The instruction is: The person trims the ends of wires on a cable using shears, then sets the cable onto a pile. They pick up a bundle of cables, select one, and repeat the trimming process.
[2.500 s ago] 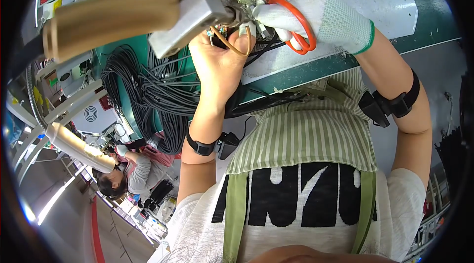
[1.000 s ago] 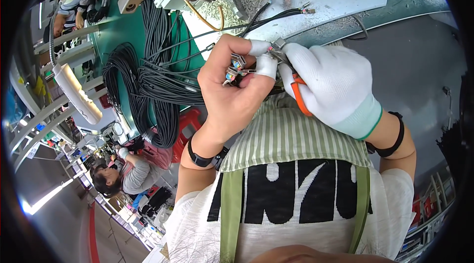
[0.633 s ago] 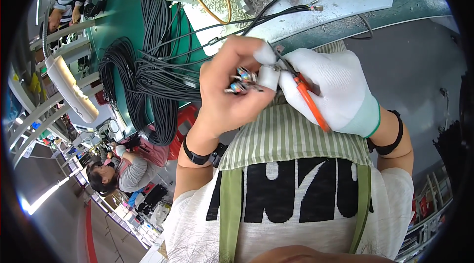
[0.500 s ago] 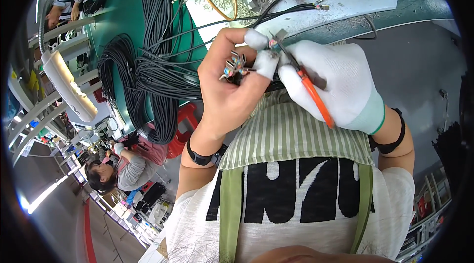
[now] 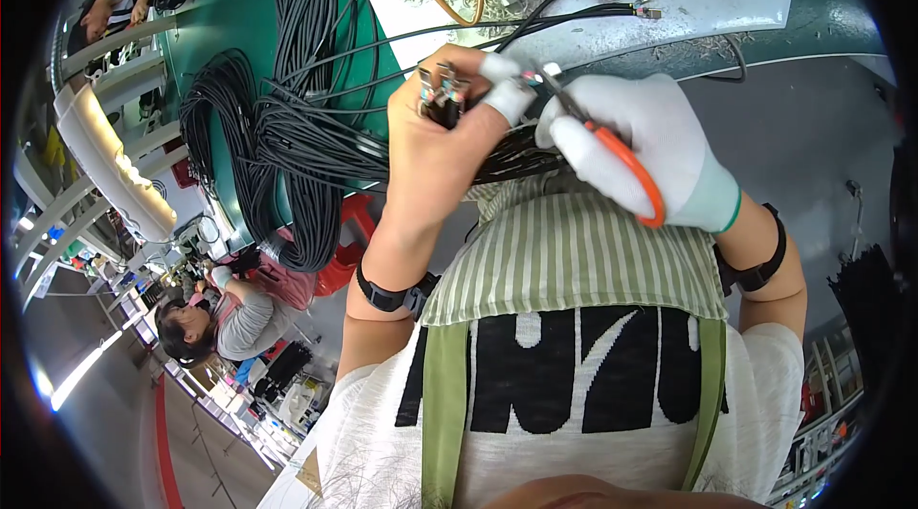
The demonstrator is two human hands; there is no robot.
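cable ends (image 5: 442, 93): small metal-tipped bundle, pinched upright in my bare left hand (image 5: 442, 157) above my chest | right hand (image 5: 643, 160): white-gloved, fingers closed on orange-handled scissors (image 5: 612, 157), tips touching the bundle | beyond: black cable coils (image 5: 287, 141) on green bench (image 5: 229, 21)

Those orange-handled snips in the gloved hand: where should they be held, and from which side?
Hold the orange-handled snips by the orange loop, from the right and below. The handle trails back across the gloved right hand, while the metal tips point up-left toward the wire ends pinched in the left hand. That probably keeps the fingers behind the blades.
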